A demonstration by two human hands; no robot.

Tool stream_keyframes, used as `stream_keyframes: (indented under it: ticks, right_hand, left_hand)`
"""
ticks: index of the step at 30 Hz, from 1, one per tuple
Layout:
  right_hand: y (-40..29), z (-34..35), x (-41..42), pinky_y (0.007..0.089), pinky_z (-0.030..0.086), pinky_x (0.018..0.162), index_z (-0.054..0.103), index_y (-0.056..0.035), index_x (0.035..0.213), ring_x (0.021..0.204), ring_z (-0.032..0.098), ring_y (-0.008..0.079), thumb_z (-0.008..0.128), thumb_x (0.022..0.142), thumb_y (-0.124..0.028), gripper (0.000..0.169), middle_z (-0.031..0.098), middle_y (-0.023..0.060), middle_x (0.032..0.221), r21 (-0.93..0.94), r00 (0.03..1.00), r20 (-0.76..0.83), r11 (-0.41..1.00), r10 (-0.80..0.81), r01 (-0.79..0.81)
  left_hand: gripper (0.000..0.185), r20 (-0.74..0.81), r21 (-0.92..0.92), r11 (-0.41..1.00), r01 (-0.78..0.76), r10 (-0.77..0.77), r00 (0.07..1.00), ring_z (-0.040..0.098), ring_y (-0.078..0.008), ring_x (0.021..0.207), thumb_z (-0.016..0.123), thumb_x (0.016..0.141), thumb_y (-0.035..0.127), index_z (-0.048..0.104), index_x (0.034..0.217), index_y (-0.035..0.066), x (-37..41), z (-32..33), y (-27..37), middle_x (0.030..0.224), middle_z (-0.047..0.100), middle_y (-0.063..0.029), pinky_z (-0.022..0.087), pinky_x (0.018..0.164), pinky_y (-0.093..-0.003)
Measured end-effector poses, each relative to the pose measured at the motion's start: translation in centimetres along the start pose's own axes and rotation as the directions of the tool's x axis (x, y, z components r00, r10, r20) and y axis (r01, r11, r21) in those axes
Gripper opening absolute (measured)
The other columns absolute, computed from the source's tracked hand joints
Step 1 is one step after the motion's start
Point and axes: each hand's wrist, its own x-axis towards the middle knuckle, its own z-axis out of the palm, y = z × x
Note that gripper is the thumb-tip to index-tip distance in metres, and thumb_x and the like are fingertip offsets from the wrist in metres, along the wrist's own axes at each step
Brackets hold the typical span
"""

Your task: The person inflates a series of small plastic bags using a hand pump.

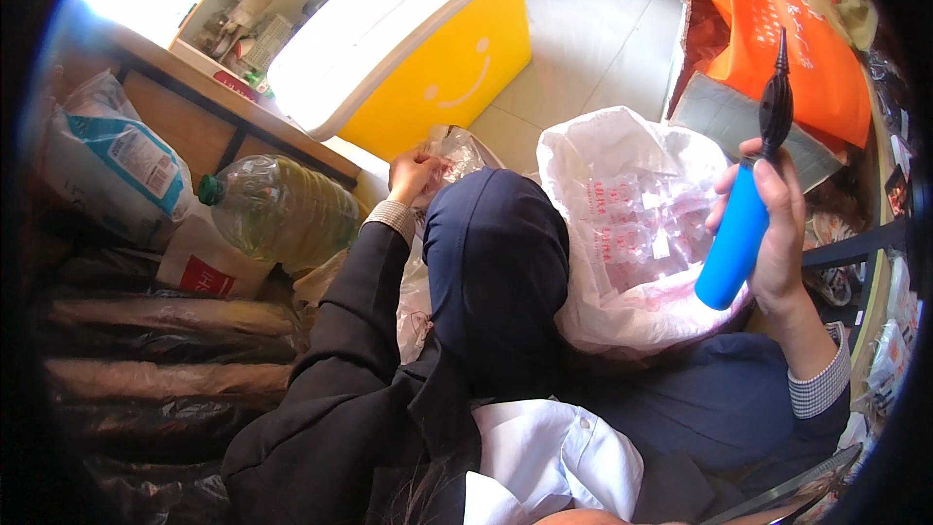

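Note:
In my raised right hand (776, 211) is a blue cylinder (735, 240), apparently a hand pump, with a ribbed black tapered nozzle (776, 106) pointing up. My left hand (412, 175) reaches out beyond my left knee, its fingers pinching crinkled clear plastic packaging (461, 155). My knee hides part of that packaging. Between my knees stands a white woven sack (576, 142), its mouth wide and its rim folded outward. Clear plastic packets (619, 230) with red printing lie inside it, below and left of the blue cylinder.
A yellow storage box (474, 65) with a white lid (386, 22) stands ahead. To the left are a large plastic bottle (284, 208) of liquid and a plastic package (120, 160). An orange bag (794, 51) drapes over a carton (751, 127) at right, near loaded shelves (871, 306).

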Motion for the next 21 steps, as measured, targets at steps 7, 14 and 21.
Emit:
stream_keyframes:
  ticks: [7,14,21]
  right_hand:
    - [-0.1,0.0,-0.1,0.0257,0.05,0.053,0.047,-0.0076,0.11,0.06,0.06,0.0147,0.052,0.089,-0.036,0.036,0.057,0.0084,0.079,0.001,1.0,-0.002,1.0,-0.001,0.001]
    - [0.1,0.0,-0.1,0.0256,0.05,0.053,0.047,-0.0077,0.11,0.06,0.06,0.0146,0.052,0.088,-0.037,0.037,0.057,0.0081,0.079,-0.006,1.0,0.005,1.0,-0.009,0.009]
    - [-0.3,0.0,-0.3,0.0278,0.051,0.058,0.048,-0.0069,0.108,0.063,0.061,0.0153,0.054,0.086,-0.031,0.033,0.058,0.0095,0.082,0.039,0.999,0.025,0.999,0.033,-0.034]
  left_hand:
    - [0.015,0.006,-0.049,0.993,0.104,-0.103,0.995,0.062,-0.0154,0.054,0.062,0.079,0.014,0.073,0.083,0.005,0.5,-0.3,-0.7,0.067,0.067,-0.0087,0.048,0.049,-0.0288]
    - [0.021,-0.132,0.066,0.996,0.056,-0.047,0.99,0.062,-0.0169,0.057,0.061,0.079,0.023,0.072,0.083,0.005,0.4,-0.2,-1.8,0.065,0.066,-0.0091,0.049,0.057,-0.0305]
    - [0.021,-0.19,0.021,0.988,0.152,-0.146,0.971,0.061,-0.0167,0.056,0.062,0.079,0.023,0.07,0.075,0.004,1.3,-1.5,0.5,0.061,0.064,-0.0076,0.048,0.057,-0.0308]
